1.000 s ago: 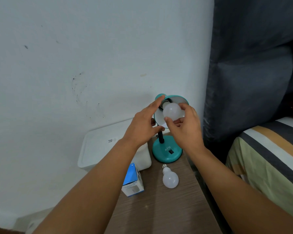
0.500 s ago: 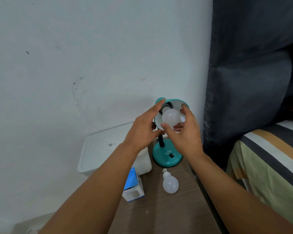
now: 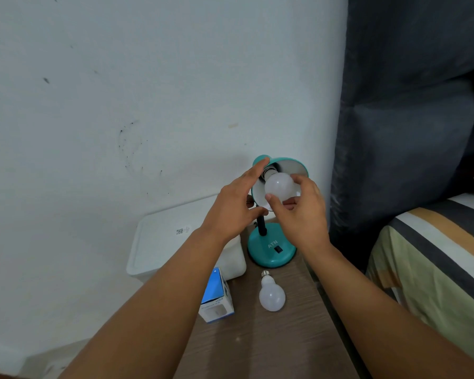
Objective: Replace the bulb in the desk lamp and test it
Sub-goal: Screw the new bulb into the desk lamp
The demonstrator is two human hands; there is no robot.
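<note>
We see a white painted wall with dark scuff marks behind everything, and a dark grey padded headboard at the right above a striped bedsheet. A brown wood-grain bedside table runs along the bottom. At its far left corner stands a white lidded plastic storage box. Beside that box stands the teal metal desk lamp, its round base on the table and its shade tipped toward us.

Our left hand cups the left side of the shade, forefinger stretched along the rim and thumb under the lower edge. Our right hand has its thumb and curled fingers pinching the frosted white bulb in the lamp; its neck appears to be in the socket, though we cannot tell how far it is seated.

On the table in front of the lamp base lies a second frosted white bulb with a metal screw cap, cap pointing at the lamp. Left of it stands a small blue and white cardboard bulb carton.
</note>
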